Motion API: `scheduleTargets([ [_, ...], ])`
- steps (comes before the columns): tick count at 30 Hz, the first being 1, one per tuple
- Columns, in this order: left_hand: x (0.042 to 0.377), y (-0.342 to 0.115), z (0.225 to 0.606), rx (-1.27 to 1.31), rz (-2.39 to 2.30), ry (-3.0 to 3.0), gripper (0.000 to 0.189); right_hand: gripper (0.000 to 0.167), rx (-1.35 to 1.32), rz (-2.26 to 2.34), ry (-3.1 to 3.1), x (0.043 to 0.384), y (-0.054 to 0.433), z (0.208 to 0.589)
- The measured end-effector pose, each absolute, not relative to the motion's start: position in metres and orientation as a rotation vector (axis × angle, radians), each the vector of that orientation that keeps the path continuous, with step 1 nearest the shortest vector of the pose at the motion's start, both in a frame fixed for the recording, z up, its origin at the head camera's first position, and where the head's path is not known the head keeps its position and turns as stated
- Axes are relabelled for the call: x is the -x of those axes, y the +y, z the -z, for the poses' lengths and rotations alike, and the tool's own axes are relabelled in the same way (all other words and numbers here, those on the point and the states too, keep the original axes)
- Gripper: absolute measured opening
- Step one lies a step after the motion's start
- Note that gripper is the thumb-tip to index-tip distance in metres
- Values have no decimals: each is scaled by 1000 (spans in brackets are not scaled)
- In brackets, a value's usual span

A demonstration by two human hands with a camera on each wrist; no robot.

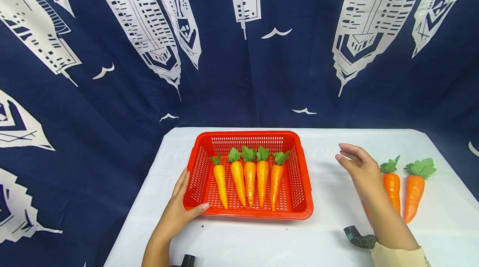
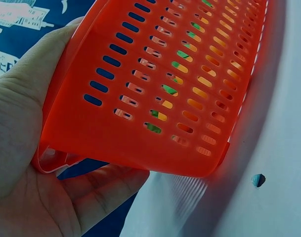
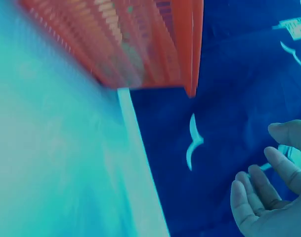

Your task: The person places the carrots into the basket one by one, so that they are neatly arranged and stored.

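Hiding third loose carrot: right hand

Bright, even light; head view bends at edges, right-wrist view motion-blurred.

One red basket, five carrots inside the basket, two carrots right of the basket, two hands

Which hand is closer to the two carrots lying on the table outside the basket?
The right hand. It hovers open just left of the two loose carrots, touching nothing. The left hand is far off, holding the red basket's left corner.
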State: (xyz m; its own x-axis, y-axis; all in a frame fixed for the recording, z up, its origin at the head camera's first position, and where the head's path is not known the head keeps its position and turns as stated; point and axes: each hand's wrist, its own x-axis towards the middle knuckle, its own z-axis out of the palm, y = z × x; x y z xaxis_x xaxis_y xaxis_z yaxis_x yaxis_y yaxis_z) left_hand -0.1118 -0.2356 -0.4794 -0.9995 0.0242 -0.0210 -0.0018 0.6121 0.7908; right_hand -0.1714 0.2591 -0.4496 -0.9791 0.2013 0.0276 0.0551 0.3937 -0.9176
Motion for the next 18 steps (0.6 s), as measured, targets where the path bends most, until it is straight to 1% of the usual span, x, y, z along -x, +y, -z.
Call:
scheduleTargets([
  [5,112,-235,479,-17,-1382,2786,116,62,369,-1573,-2578,164,283,459],
  [11,111,-235,478,-24,-1355,2807,116,68,567,-1520,-2650,157,298,470],
  [18,112,-235,479,-19,-1357,2804,116,69,604,-1463,-2673,149,307,484],
])
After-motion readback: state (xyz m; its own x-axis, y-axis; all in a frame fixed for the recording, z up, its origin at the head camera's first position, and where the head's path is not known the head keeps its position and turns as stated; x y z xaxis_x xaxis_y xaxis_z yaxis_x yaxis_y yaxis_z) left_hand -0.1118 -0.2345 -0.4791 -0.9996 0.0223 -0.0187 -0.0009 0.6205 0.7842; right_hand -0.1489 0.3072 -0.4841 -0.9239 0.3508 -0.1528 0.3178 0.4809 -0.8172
